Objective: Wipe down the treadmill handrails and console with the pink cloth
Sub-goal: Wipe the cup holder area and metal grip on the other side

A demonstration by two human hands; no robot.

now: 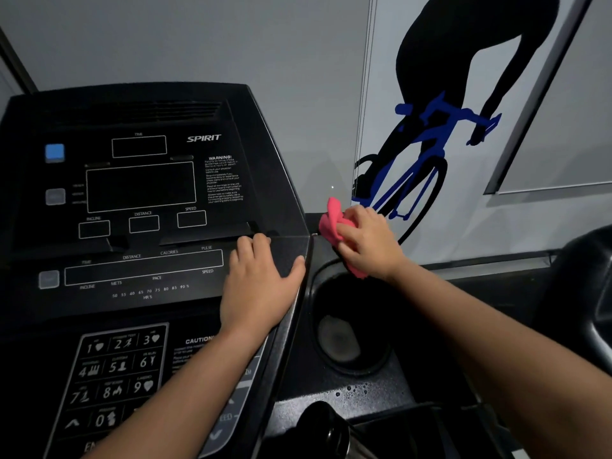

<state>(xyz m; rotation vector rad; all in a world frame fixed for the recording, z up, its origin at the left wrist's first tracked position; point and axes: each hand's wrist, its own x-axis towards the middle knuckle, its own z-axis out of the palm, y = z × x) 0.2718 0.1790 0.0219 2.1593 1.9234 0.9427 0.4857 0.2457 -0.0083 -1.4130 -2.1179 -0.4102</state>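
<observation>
Our right hand [366, 241] grips the bunched pink cloth [331, 223] beyond the cup holder [351, 326]; our left hand [261, 283] rests flat along the console [139, 193] edge.

soft pink cloth [331, 223]; console [139, 193] of matt black plastic.

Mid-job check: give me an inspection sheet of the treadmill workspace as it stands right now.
Surface: console dark, displays unlit; droplets on the tray below the cup holder.
Job's things: pink cloth bunched, just right of the console's edge, above the cup holder.
Clutter: dark bottle, as it seems, at the bottom edge.
Grips: left hand flat on the console's right edge, holding nothing; right hand grips the pink cloth.
Cables: nothing seen.
Surroundings: grey wall; cyclist graphic at right.
</observation>
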